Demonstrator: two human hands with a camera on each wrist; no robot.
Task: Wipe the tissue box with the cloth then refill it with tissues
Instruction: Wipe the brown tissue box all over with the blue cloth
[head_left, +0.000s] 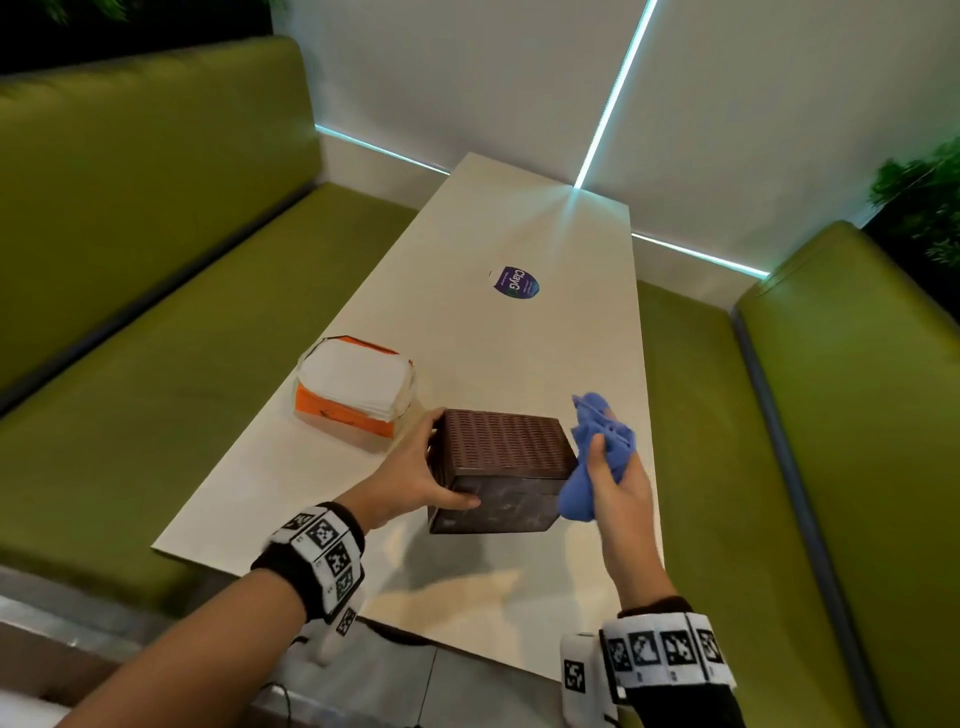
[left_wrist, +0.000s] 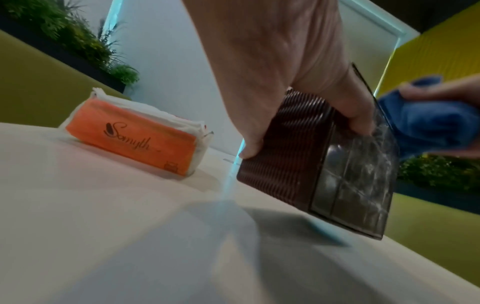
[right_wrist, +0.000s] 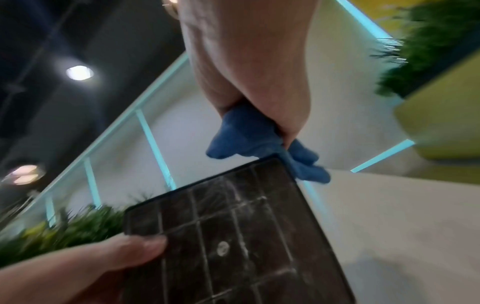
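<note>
The tissue box (head_left: 501, 470) sits tipped on the worktop (head_left: 519, 234), its dusty base facing you. Your left hand (head_left: 415, 475) grips its left side; your right hand (head_left: 615, 480) bunches the cloth (head_left: 597, 457) against its right edge. Push too hard and it may slide toward the tissue pack (head_left: 353, 384).

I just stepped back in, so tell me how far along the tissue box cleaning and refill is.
Nothing looks finished yet. In hand: the left hand grips the brown tissue box, tipped on the table, while the right hand holds the blue cloth bunched against its right edge. The near face still shows pale smears. Left: the refill, since the orange tissue pack sits apart, untouched.
</note>
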